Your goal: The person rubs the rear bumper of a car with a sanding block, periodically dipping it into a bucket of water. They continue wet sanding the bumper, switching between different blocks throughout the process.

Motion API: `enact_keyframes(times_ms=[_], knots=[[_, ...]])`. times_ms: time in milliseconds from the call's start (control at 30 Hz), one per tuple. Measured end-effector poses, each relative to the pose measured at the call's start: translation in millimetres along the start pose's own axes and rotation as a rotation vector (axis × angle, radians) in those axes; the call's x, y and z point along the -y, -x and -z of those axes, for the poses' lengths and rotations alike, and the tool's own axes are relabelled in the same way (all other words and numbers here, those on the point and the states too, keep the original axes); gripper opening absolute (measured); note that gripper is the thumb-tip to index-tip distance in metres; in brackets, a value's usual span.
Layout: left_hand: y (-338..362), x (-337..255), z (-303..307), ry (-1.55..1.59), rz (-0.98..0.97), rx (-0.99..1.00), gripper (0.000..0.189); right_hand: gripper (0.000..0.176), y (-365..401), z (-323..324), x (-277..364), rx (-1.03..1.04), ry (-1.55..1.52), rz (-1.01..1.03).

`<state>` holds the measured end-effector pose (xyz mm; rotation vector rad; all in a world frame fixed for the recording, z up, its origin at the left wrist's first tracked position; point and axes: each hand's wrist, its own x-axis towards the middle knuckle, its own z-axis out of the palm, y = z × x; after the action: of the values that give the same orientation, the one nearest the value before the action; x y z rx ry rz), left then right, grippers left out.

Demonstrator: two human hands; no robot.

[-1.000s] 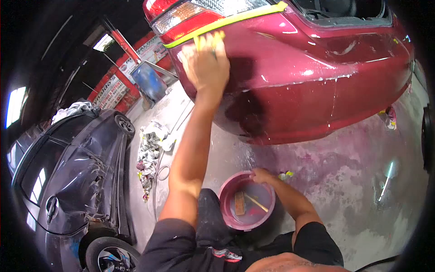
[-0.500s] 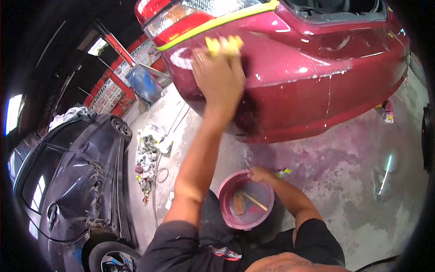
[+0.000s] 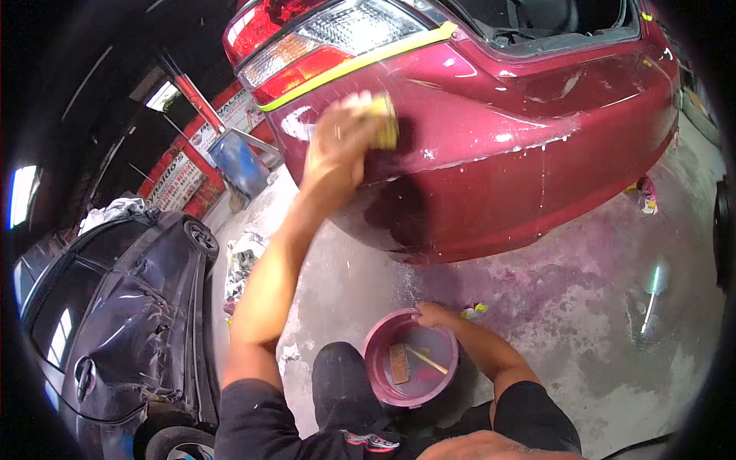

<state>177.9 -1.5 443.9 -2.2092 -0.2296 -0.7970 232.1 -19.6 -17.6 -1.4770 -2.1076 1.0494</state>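
My left hand is stretched forward and closed around a yellow sponge, close against the corner of a red car bumper below the tail light. Motion blurs its fingers a little. The bumper is wet, with whitish drips along its crease. Low in the view, my right hand grips the rim of a pink basin. Inside the basin, in cloudy water, are a brown block and a light-coloured stick.
Lime-green tape runs under the tail light. A dark car with a dented side stands at left. Crumpled paper lies on the concrete floor, which is wet in places. A blue drum stands behind.
My left hand and the sponge have moved lower on the bumper, and the sponge has turned upright. The camera view has shifted slightly. My right hand stays on the basin rim.
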Motion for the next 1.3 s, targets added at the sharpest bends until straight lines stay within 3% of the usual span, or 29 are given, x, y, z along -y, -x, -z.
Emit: enact_keyframes(times_ms=[100, 133, 167, 300, 367, 400, 433, 500, 567, 633, 700, 733, 767, 833, 900, 933, 967, 1033, 1067, 1100, 1233, 1300], knots=[[-35, 23, -6, -0.038, -0.036, 0.016, 0.034, 0.041, 2, -10, -2, 0.066, 0.016, -0.009], [-27, 15, -5, -0.002, 0.108, 0.030, 0.033, 0.042, 3, -13, -1, 0.051, -0.010, -0.011], [-17, 4, -3, 0.001, 0.107, 0.032, 0.033, 0.042, 5, -15, 2, 0.052, -0.013, -0.013], [4, -29, -4, 0.135, 0.126, -0.144, 0.033, 0.041, -2, -20, -9, 0.022, 0.064, 0.032], [-31, 2, -4, 0.022, -0.050, -0.097, 0.031, 0.041, -6, -16, -10, 0.012, 0.093, 0.054], [-41, 18, -14, -0.083, -0.146, -0.168, 0.029, 0.041, 2, -10, -1, 0.046, 0.083, 0.033], [-42, 6, -19, -0.070, -0.013, -0.260, 0.028, 0.041, 8, -7, 5, 0.075, 0.073, 0.009], [-29, -4, -13, -0.003, 0.037, -0.051, 0.029, 0.040, 12, -11, 6, 0.070, 0.036, 0.020], [14, -37, -22, 0.172, -0.017, -0.184, 0.029, 0.040, 15, -1, 2, 0.044, 0.020, 0.031], [3, -47, -13, 0.218, 0.006, -0.162, 0.030, 0.040, 21, 0, 8, 0.067, 0.012, 0.003], [-42, -25, -16, -0.069, -0.054, -0.008, 0.026, 0.040, 14, 4, 7, 0.038, 0.047, 0.031], [-51, -6, -36, -0.063, -0.081, -0.180, 0.025, 0.040, 13, -4, 6, 0.041, 0.078, 0.060], [-59, -15, -41, 0.020, 0.077, -0.279, 0.025, 0.040, 11, -8, 5, 0.051, 0.076, 0.060], [-49, -24, -37, -0.042, 0.002, -0.167, 0.026, 0.042, 13, -13, 2, -0.018, 0.023, 0.024], [-13, -54, -33, 0.084, 0.036, -0.246, 0.029, 0.042, 14, -7, 2, -0.004, 0.027, 0.007], [-3, -72, -26, 0.062, 0.165, -0.164, 0.029, 0.042, 17, -6, 3, 0.016, 0.018, -0.009], [-14, -65, -25, 0.061, 0.153, -0.171, 0.029, 0.042, 18, 0, 3, 0.002, 0.018, -0.007], [-47, -36, -18, -0.071, -0.063, -0.089, 0.017, 0.042, 23, 2, 8, 0.041, -0.006, 0.051], [-59, -10, -40, -0.105, -0.117, -0.247, 0.017, 0.042, 21, 2, 11, 0.050, -0.015, 0.055], [-66, -10, -42, -0.119, -0.097, -0.327, 0.018, 0.042, 15, 1, 8, 0.058, -0.034, 0.033], [-9, -68, -30, -0.007, 0.132, -0.228, 0.027, 0.042, 8, -16, -8, -0.018, 0.032, 0.019], [3, -71, -20, 0.150, 0.094, -0.250, 0.035, 0.042, 13, -18, -10, -0.009, 0.046, 0.036]])
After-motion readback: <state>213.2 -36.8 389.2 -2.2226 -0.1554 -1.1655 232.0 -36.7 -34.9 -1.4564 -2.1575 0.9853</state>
